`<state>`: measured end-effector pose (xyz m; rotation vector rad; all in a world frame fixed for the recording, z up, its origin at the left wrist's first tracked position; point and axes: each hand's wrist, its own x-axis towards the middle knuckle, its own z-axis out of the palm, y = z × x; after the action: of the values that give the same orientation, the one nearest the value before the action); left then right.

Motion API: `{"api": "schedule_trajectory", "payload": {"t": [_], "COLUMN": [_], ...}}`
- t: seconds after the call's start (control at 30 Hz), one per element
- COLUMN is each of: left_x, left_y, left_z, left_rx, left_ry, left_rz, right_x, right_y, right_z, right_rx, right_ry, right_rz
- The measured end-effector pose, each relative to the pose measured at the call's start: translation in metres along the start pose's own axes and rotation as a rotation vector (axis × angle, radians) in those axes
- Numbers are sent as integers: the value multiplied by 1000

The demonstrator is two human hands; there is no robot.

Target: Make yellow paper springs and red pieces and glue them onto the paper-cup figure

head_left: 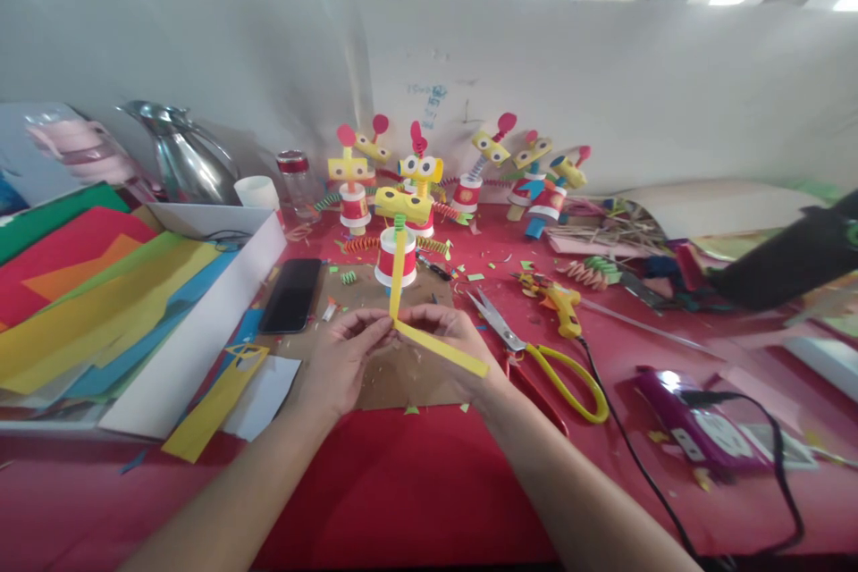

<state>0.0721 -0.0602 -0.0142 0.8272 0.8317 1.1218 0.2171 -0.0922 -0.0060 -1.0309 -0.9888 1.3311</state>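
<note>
Both hands pinch a yellow paper strip [442, 349] where its two lengths meet at a corner. One length points up and away; the other slants down to the right across my right hand [448, 332]. My left hand [355, 349] has thumb and fingertips closed at the same corner. Beneath them lies a brown cardboard mat [402, 384]. Just beyond the strip stands a paper-cup figure [385, 255] with a yellow tube head and coiled paper arms. Open-bladed scissors [529, 349] with yellow handles lie right of my right hand.
At left are a white box [194, 322] of coloured paper and a black phone [291, 295]. A yellow glue gun [563, 304] and a purple power unit [697, 429] with cords lie at right. Several finished cup figures [469, 192] stand behind, near a steel jug [180, 152].
</note>
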Motion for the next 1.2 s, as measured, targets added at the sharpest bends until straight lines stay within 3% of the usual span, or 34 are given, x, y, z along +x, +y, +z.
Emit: {"api": "schedule_trajectory", "payload": {"t": [0.13, 0.37, 0.47, 0.93, 1.2], "left_x": [0, -2, -2, -3, -1], "left_y": [-3, -3, -1, -4, -3], "left_z": [2, -2, -2, 1, -4], "left_rx": [-61, -52, -30, -67, 38], "left_ry": [10, -49, -38, -31, -80], "left_rz": [48, -9, -20, 23, 3], "right_x": [0, 2, 1, 0, 3], "right_y": [7, 15, 13, 6, 8], "right_z": [6, 6, 6, 11, 6], "right_rx": [-51, -183, -217, 13, -131], "right_ry": [96, 207, 201, 158, 153], "right_rz": [-105, -153, -138, -75, -86]}}
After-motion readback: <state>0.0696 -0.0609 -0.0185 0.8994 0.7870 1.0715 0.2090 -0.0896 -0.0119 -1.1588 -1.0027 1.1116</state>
